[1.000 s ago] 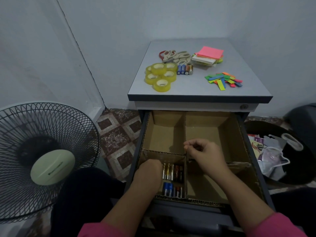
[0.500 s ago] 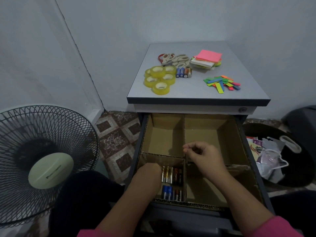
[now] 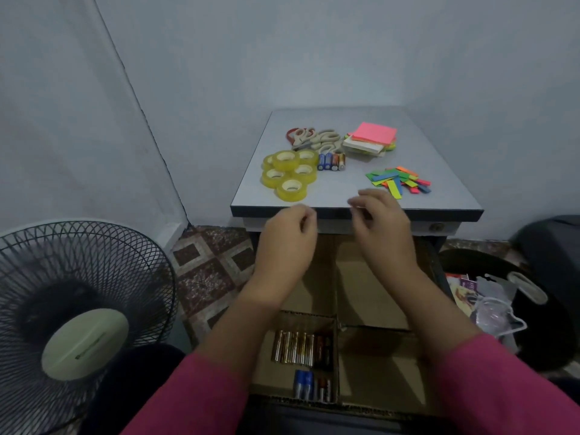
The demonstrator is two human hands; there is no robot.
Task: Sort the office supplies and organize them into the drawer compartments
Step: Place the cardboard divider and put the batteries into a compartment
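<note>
Nearest, the open drawer holds cardboard compartments, with batteries lying in the near left one. Above it the left hand and right hand hang empty, fingers loosely curled, at the front edge of the grey cabinet top. On that top lie tape rolls, four more batteries, scissors, sticky notes and coloured strips; a fan stands left on the patterned tile floor, a dark bin right, pale walls behind.

A black-caged fan with a pale green hub stands at the left on the patterned tile floor. At the right, a dark bin holds crumpled plastic bags and paper scraps.
</note>
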